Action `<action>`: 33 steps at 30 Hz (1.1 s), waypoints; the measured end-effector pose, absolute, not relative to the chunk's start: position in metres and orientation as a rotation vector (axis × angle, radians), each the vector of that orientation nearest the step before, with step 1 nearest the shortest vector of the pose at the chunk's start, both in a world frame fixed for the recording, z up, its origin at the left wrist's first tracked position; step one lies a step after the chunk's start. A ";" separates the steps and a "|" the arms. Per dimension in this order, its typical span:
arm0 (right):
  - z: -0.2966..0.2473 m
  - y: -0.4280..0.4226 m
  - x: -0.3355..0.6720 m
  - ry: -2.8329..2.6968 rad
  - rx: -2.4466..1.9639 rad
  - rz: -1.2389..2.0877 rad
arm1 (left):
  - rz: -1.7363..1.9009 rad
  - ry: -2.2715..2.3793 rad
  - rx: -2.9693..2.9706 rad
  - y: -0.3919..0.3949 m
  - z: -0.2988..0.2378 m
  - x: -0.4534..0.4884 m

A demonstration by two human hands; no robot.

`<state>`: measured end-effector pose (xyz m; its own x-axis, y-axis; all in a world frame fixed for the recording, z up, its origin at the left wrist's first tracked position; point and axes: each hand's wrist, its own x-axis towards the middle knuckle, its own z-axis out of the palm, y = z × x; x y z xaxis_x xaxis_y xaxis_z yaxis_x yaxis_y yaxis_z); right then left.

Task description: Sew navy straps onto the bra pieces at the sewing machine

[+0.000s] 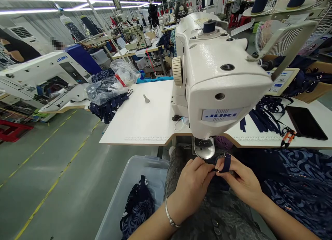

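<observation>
A white JUKI sewing machine stands on a white table, its head reaching over the near edge. Just below its metal foot, both hands meet over my lap. My left hand pinches one end of a narrow navy fabric strap, fingers closed; a thin bracelet sits on that wrist. My right hand pinches the same strap, which loops up over its fingers. Navy patterned fabric lies heaped to the right of my hands.
A clear plastic bin holding navy patterned cloth stands at lower left. On the table lie a plastic bag, a dark phone, orange-handled snips and navy straps. A fan stands at right. More sewing stations fill the background.
</observation>
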<state>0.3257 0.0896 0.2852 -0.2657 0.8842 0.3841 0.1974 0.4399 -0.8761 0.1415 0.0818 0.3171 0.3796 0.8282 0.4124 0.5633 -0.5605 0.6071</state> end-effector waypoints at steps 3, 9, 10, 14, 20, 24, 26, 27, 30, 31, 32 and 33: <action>0.292 0.094 0.325 -1.791 -1.170 1.026 | 0.857 1.206 2.040 0.086 0.316 0.140; 0.293 0.109 0.314 -1.901 -1.302 0.854 | 0.813 1.495 2.077 0.093 0.305 0.139; 0.292 0.111 0.312 -1.916 -1.298 0.802 | 0.836 1.586 2.160 0.093 0.303 0.138; 0.293 0.119 0.306 -1.926 -1.316 0.720 | 1.101 1.733 2.442 0.092 0.299 0.134; 0.291 0.133 0.303 -1.658 -1.382 0.982 | 0.907 1.294 2.902 0.088 0.282 0.130; 0.284 0.142 0.308 -1.490 -1.319 1.287 | 0.789 1.354 2.913 0.091 0.273 0.127; 0.283 0.146 0.311 -1.471 -1.286 1.296 | 0.772 1.351 2.865 0.094 0.274 0.127; 0.283 0.148 0.313 -1.474 -1.285 1.259 | 0.774 1.345 2.836 0.095 0.276 0.127; 0.285 0.157 0.317 -1.562 -1.320 1.087 | 0.796 1.352 2.770 0.099 0.281 0.131; 0.286 0.162 0.318 -1.613 -1.336 1.034 | 0.804 1.377 2.751 0.100 0.282 0.133; 0.287 0.167 0.318 -1.662 -1.358 0.984 | 0.816 1.407 2.735 0.101 0.284 0.136; 0.288 0.171 0.318 -1.703 -1.384 0.931 | 0.832 1.440 2.722 0.102 0.285 0.138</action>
<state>0.3183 0.1714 0.2879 -0.1444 0.9845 0.0999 0.4478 0.1551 -0.8806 0.1380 0.1020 0.2850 0.4569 0.7574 0.4665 0.7824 -0.5917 0.1943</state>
